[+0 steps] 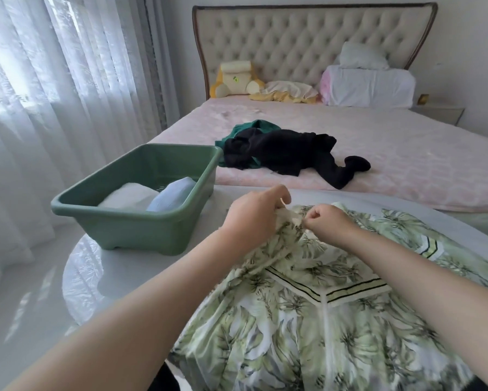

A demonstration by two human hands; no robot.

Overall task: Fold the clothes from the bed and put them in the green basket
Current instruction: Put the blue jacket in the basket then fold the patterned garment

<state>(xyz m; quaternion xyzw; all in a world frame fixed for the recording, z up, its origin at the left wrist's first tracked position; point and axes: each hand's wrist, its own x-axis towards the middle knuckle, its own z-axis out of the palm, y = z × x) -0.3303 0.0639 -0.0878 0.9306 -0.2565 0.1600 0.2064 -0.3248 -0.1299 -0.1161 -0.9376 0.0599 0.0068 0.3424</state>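
A green leaf-print garment lies spread over a round white table in front of me. My left hand grips a bunched part of its far edge. My right hand pinches the same edge just beside it. The green basket stands on the table's left side and holds a folded white piece and a folded light blue piece. On the bed behind lie a black garment and, partly under it, a dark green garment.
White curtains hang along the left. Cushions, a yellow cloth and a covered pillow stack lie against the tufted headboard. A nightstand stands to the right of the bed.
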